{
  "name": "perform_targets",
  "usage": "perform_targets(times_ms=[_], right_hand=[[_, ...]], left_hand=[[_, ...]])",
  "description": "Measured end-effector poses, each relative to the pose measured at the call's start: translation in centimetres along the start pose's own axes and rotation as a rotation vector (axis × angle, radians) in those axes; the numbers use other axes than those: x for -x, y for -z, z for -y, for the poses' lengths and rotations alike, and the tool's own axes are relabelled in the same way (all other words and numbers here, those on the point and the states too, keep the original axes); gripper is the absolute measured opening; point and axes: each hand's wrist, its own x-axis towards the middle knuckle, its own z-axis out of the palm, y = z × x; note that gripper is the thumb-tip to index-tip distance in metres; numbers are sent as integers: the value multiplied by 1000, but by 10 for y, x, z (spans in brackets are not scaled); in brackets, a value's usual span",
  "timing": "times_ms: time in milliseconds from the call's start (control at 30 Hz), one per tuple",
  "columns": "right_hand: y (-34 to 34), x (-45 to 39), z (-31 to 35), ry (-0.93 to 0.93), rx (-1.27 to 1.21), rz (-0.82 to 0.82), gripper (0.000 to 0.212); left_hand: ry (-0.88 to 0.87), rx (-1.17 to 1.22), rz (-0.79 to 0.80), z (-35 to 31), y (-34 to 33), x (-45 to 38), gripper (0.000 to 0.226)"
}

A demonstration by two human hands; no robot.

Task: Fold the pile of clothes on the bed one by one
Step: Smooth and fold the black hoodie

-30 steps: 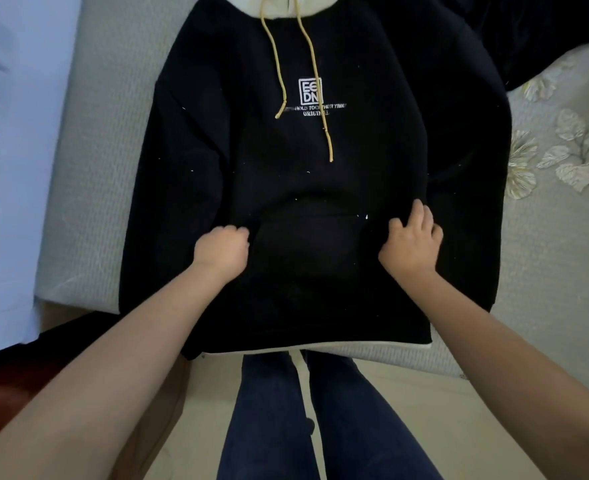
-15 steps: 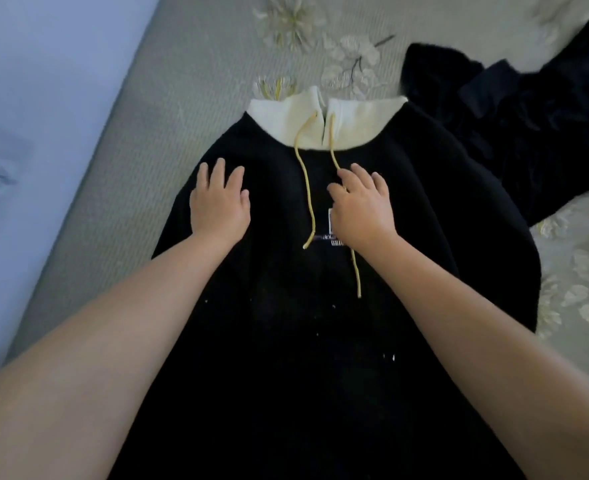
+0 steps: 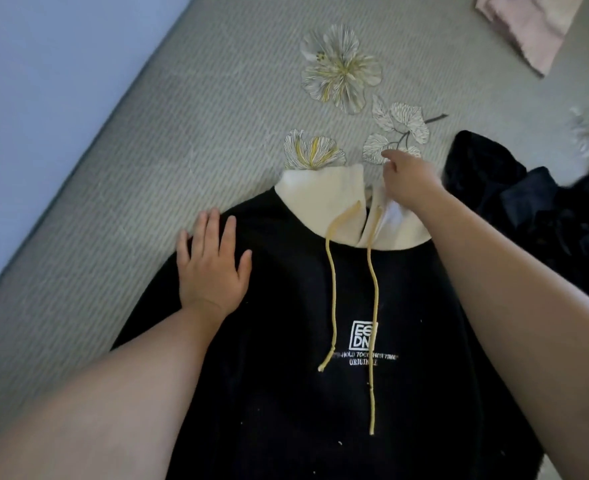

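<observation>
Head view: left hand [image 3: 213,268] flat on black fleece hoodie [image 3: 320,393], right hand [image 3: 409,180] pinching its cream hood [image 3: 324,202]; tugging one-sided could skew the body on the bed [image 3: 147,133].

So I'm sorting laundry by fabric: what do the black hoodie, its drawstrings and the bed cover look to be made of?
Black hoodie: looks like thick matte knit, perhaps cotton fleece, with pale lint specks clinging to it. Drawstrings: yellow braided cord, the weave showing along their length. Bed cover: grey woven or quilted cloth, finely ribbed, printed with flowers. Fibre content can't be told.
</observation>
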Motion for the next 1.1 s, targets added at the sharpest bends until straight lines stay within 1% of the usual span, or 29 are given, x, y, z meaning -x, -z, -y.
perform_targets(times_ms=[67,133,167,233,300,367,400,467,500,533,567,600,633,667,733,767,800,833,867,900,967,1000,1033,1067,1100], right_hand=[[-1,-15,7,79,10,156,50],[-4,-24,12,169,80,268,52],[-3,-26,15,190,86,293,50],[3,-24,16,206,61,283,44],[15,-16,13,240,3,207,40],[33,-1,7,255,-92,67,35],[43,11,4,296,-103,-39,32],[62,45,2,466,-41,-308,29],[67,66,-1,554,-7,-441,28],[68,89,-4,621,10,-545,29],[62,113,-7,668,20,-588,30],[50,136,-13,703,28,-582,29],[35,157,-20,724,43,-548,24],[17,177,-28,730,70,-492,19],[-24,211,-45,715,137,-345,37],[-41,225,-50,693,150,-265,42],[-55,235,-55,669,148,-214,43],[-63,241,-59,647,143,-182,42],[-67,244,-63,630,116,-181,42],[-68,243,-67,612,56,-210,39],[-62,232,-73,550,-123,-349,28],[-54,222,-72,463,-203,-420,25],[-44,208,-69,324,-233,-471,21],[-33,193,-66,166,-206,-490,16],[-25,175,-65,37,-136,-422,14]], left_hand=[[14,-5,14,0,-1,-1,56],[18,-20,21,1,-2,-2,59],[20,-31,31,1,-2,-2,60],[11,-51,49,0,0,-3,61],[18,-36,59,-1,-2,-3,62],[38,-42,71,1,-2,-3,63],[43,-38,80,0,1,-3,63],[14,41,64,-5,17,2,62],[-36,103,21,-7,26,7,64],[-87,171,-56,-8,35,12,68],[-128,235,-112,-7,46,17,69],[-159,297,-130,-8,57,19,67],[-187,362,-109,-10,68,18,66],[-209,432,-45,-15,78,16,69],[-257,542,170,-34,92,11,77],[-287,505,286,-46,92,9,73],[-340,411,383,-58,85,10,63],[-397,318,457,-69,74,15,48],[-420,248,507,-80,65,21,35],[-407,205,532,-87,57,28,29],[-306,223,537,-91,42,43,25],[-238,261,525,-90,36,49,29],[-181,297,506,-89,33,54,34],[-128,331,474,-90,32,59,37],[-75,365,439,-90,31,62,40]])
